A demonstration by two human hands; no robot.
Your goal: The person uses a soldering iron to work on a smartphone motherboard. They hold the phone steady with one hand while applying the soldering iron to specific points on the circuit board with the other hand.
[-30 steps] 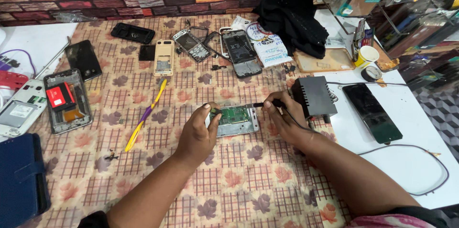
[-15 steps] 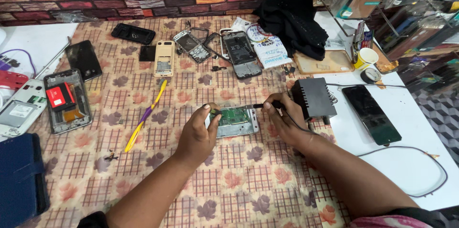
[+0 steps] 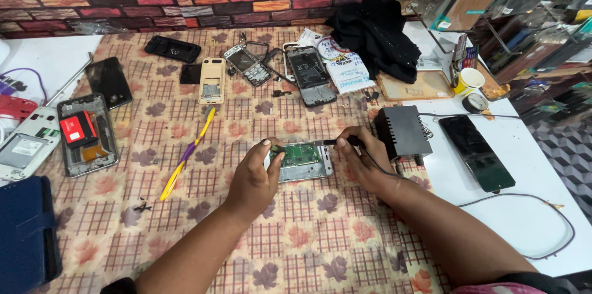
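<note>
Head view: both hands at an opened phone (image 3: 302, 161) near the bench (image 3: 320, 245) middle.

Left hand (image 3: 256, 177) curled over the phone's left end, thumb and forefinger pinched on its corner. Right hand (image 3: 364, 161) clamped on a thin black tool (image 3: 336, 142), tip laid on the phone's top right edge. Black box (image 3: 402, 132) just beside the right hand, toward the right edge. Yellow-purple pen (image 3: 187, 153) left of the phone, apart. More phone shells along the back edge.
</note>
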